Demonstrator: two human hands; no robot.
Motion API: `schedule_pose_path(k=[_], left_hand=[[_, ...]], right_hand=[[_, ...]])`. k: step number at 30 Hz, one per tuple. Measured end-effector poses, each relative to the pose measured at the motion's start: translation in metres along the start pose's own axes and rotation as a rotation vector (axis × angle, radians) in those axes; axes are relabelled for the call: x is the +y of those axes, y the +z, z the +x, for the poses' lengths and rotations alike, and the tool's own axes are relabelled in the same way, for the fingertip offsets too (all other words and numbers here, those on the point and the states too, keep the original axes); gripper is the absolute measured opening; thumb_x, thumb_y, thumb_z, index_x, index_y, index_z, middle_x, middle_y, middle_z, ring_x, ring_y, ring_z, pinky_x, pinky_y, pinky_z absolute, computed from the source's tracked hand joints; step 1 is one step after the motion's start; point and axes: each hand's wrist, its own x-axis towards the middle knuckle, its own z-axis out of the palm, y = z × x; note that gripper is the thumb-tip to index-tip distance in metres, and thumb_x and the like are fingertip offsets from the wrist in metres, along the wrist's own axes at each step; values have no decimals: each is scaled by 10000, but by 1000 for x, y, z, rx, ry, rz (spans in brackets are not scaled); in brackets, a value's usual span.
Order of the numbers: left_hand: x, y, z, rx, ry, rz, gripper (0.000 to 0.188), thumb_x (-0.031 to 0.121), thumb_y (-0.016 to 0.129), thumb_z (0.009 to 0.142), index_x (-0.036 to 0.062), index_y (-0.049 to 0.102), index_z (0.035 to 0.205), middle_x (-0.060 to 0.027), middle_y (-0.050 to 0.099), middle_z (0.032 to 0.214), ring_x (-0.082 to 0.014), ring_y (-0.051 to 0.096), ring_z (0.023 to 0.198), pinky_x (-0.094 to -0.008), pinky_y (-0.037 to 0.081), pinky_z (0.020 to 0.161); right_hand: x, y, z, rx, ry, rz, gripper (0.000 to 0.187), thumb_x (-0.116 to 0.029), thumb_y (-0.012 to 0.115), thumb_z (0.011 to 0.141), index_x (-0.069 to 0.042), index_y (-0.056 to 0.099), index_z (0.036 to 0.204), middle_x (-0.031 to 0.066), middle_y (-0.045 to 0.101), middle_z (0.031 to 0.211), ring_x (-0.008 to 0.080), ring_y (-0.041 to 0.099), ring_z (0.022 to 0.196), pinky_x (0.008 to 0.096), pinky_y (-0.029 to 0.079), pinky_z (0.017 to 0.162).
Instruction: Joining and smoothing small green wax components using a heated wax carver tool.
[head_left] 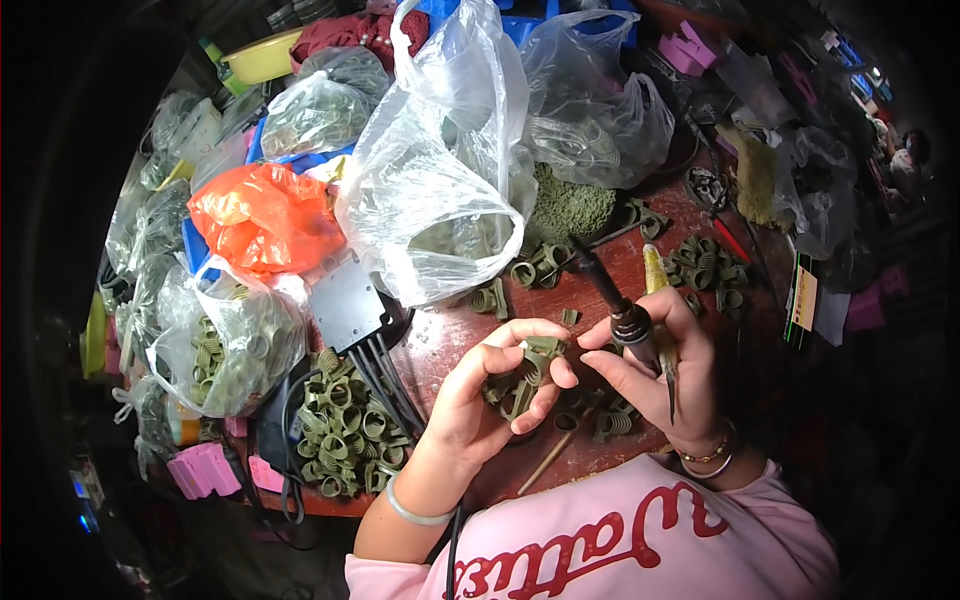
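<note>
My left hand (462,400) is closed around olive-green ring-shaped plastic parts (521,388), ribbed like small clips; fingers hide some of them. A bracelet circles that wrist. Close on its right, my right hand (690,372) grips a dark rod-like tool (628,322), resembling a soldering iron, its thin end pointing away to the upper left. The same hand also holds a slim yellow tool (655,268) with a pointed dark end towards me. Its thumb and forefinger nearly meet beside the parts; whether something small is between them, I cannot tell. More green parts (615,420) lie below the hands.
On the red table (440,345), a heap of green parts (345,430) lies left, beside a grey box with black cables (348,305). Clear plastic bags (440,190), an orange bag (265,220) and a green granular mound (570,205) stand beyond. Pink blocks (203,470) sit lower left.
</note>
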Motion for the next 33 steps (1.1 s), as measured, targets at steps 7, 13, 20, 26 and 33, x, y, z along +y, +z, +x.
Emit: schedule_pose_path(k=[7, 13, 20, 26, 33], left_hand=[[0, 4, -2, 102, 21, 7, 374, 219, 502, 919, -26, 515, 1201, -197, 628, 932, -168, 559, 632, -223, 425, 447], [-3, 8, -1, 128, 17, 149, 408, 220, 563, 907, -15, 509, 1236, -183, 605, 1040, -155, 556, 728, -208, 421, 480], [0, 1, -1, 79, 16, 119, 349, 148, 521, 929, -23, 512, 1233, -153, 622, 1051, -132, 569, 748, -206, 426, 497], [0, 1, -2, 69, 9, 125, 343, 134, 511, 930, -34, 511, 1229, -161, 631, 1042, -134, 578, 732, -207, 422, 495], [0, 1, -2, 82, 10, 119, 336, 137, 502, 931, -29, 515, 1223, -161, 633, 1040, -133, 578, 717, -207, 418, 490]], right_hand=[[3, -16, 4, 93, 61, -220, 255, -97, 734, 846, -13, 561, 1013, 3, 584, 833, 80, 543, 773, 245, 450, 690], [36, -42, 4, 278, -47, -631, 181, -73, 684, 858, -17, 599, 1008, 169, 642, 874, 354, 627, 782, 381, 488, 659], [47, -45, 7, 265, -142, -765, 176, -81, 681, 858, -6, 592, 990, 164, 639, 865, 354, 624, 782, 394, 484, 656], [48, -44, 7, 262, -143, -774, 173, -85, 681, 859, -4, 593, 985, 171, 633, 839, 366, 620, 763, 404, 482, 641], [46, -46, 9, 251, -129, -794, 167, -100, 677, 865, 0, 599, 975, 187, 629, 829, 377, 616, 752, 410, 480, 635]])
